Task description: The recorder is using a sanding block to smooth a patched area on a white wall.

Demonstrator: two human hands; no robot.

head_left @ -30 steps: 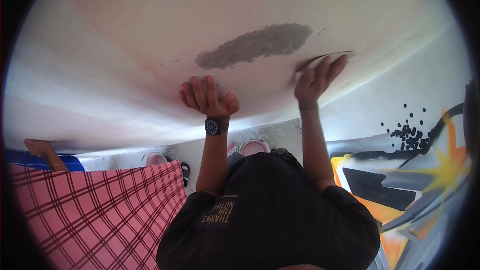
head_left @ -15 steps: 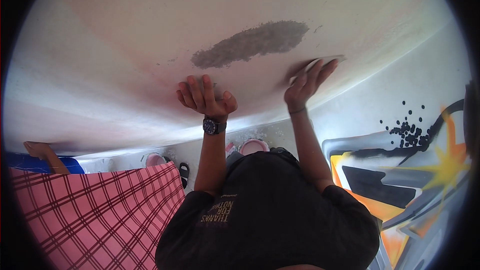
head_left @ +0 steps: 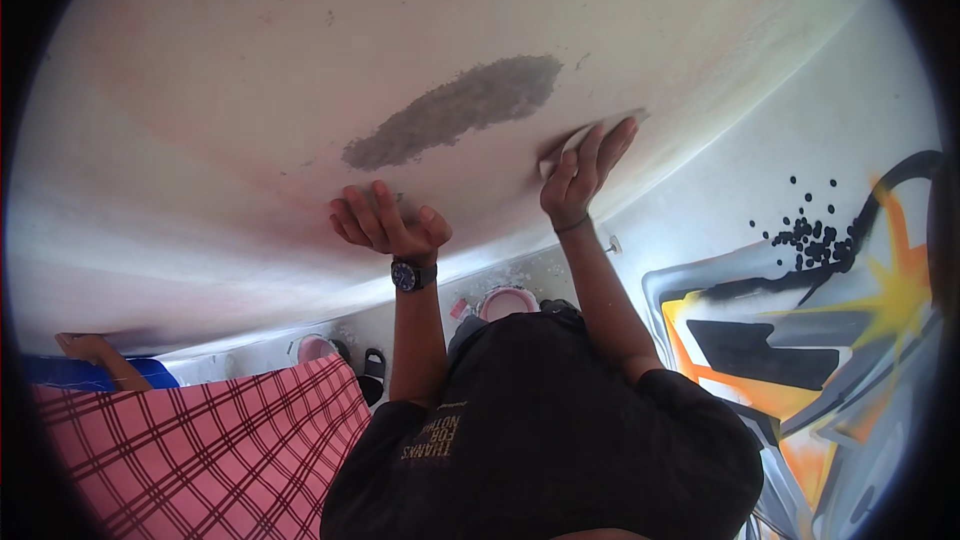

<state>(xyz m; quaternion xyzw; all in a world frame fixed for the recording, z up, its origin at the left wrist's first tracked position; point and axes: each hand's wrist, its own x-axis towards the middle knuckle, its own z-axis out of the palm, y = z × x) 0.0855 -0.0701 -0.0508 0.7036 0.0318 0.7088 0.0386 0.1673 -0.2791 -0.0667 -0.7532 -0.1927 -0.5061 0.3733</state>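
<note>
Against the pale, pinkish-white wall [head_left: 220,70] my left hand [head_left: 388,222] rests with its fingers apart and holds nothing. A dark watch is on that wrist. My right hand [head_left: 588,168] presses a thin bent sheet [head_left: 571,143], looking like sandpaper, to the wall; the palm and fingers hide most of it. A rough, dark grey patch [head_left: 455,112] runs slantwise across the wall, just above and between both hands.
A person in a pink checked garment [head_left: 220,440] works at my left, with a hand [head_left: 88,348] on the same wall. Below are a pink bucket [head_left: 507,302], another pinkish container [head_left: 315,348] and a sandal [head_left: 374,364]. A painted wall [head_left: 790,340] stands at right.
In the view, the grey patch and both hands have shifted left, with the left hand also lower. The right hand still presses the sheet; the left fingers stay apart.
</note>
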